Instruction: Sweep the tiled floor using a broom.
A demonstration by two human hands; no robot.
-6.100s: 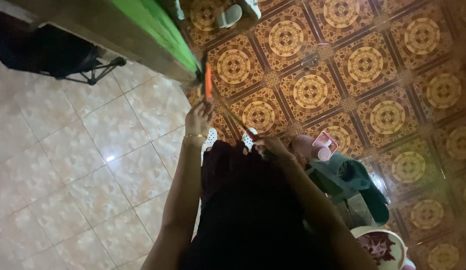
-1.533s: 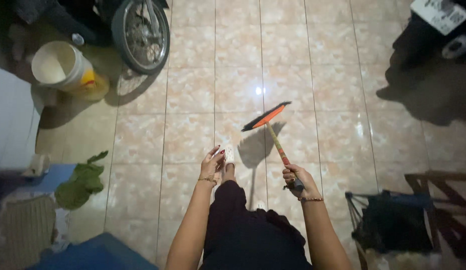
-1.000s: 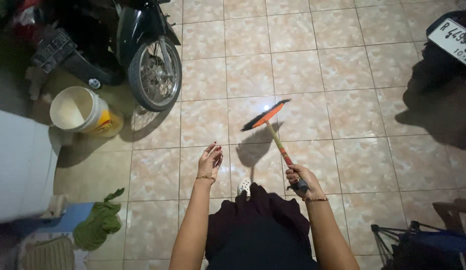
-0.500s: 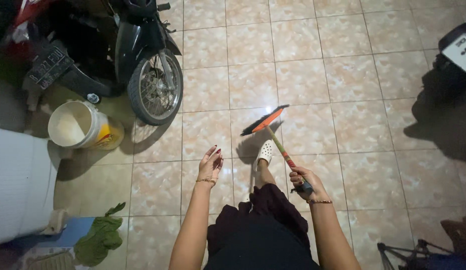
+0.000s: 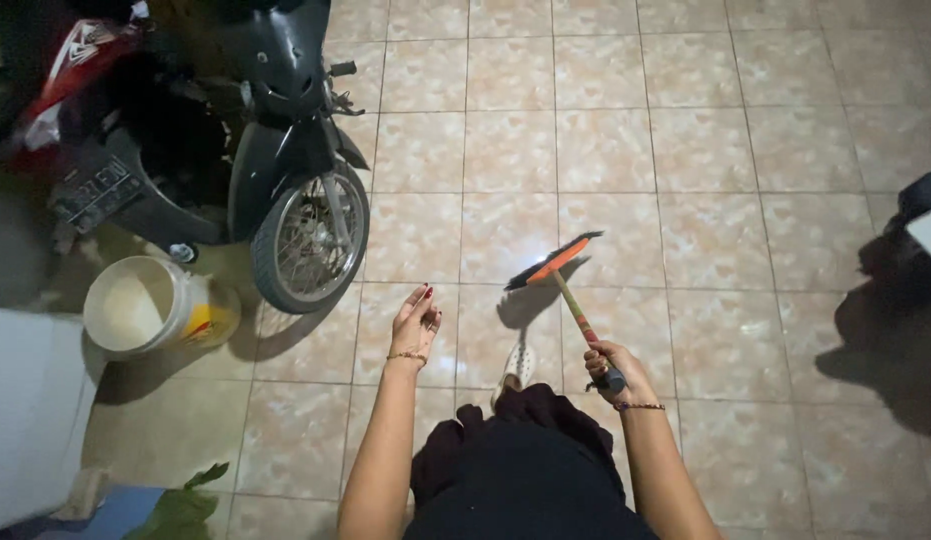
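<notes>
My right hand (image 5: 612, 368) grips the end of a broom's striped handle. The broom (image 5: 559, 267) has an orange head with dark bristles and hangs just above the beige floor tiles ahead of me. My left hand (image 5: 414, 321) is raised with fingers apart and holds nothing; a thin bracelet sits on its wrist. Below me are my dark clothes and one white shoe (image 5: 515, 366) on the tiles.
A dark motorbike (image 5: 235, 150) is parked at the upper left, its front wheel (image 5: 310, 237) turned toward me. A white bucket (image 5: 145, 306) stands beside the wheel. A white appliance (image 5: 25, 410) fills the left edge, a green cloth (image 5: 185, 505) lies below it. Another vehicle's dark shape (image 5: 920, 215) is at right.
The view has shifted forward across the tiles toward the motorbike. The broom stays in my right hand, its head slightly further right. My left hand stays open and raised.
</notes>
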